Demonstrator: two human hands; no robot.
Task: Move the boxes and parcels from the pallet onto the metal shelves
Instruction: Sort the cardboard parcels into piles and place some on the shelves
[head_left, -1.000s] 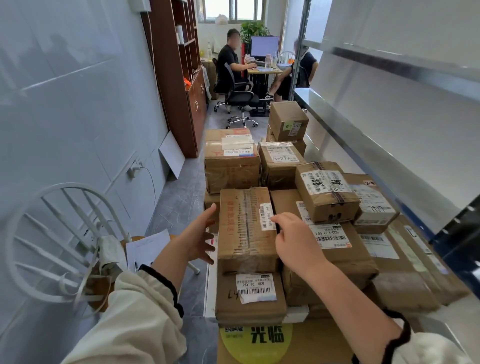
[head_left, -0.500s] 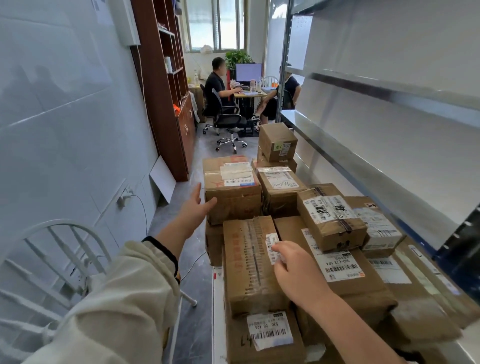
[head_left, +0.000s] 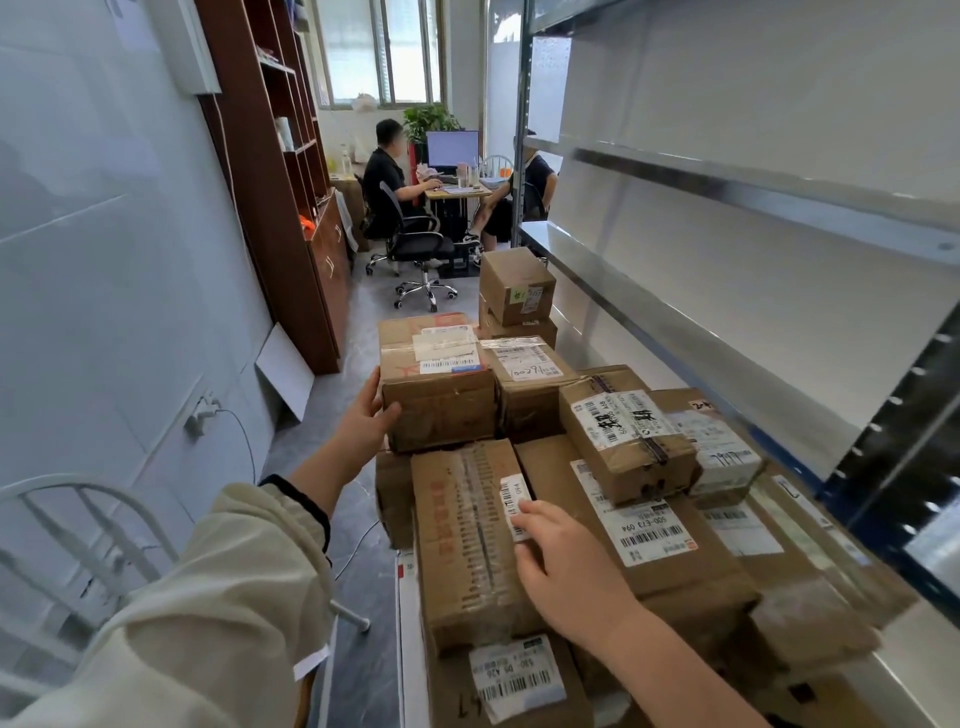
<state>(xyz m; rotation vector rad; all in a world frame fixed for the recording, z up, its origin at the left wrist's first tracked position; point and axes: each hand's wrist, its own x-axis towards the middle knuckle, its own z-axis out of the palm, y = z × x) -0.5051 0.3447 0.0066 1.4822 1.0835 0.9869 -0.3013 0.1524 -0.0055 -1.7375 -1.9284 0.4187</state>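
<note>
Taped box: far-left end of the carton stack, resting on lower cartons, labels on its lid.
Left hand: spread; fingers straight against the taped box's left side, thumb on its front face.
Long box: lies lengthwise on the stack, just in front of the taped box.
Right hand: relaxed and flat on the long box, fingertips on its white barcode label.
Metal shelves: just beside the stack, on its right.
White chair: left, by the wall.
</note>
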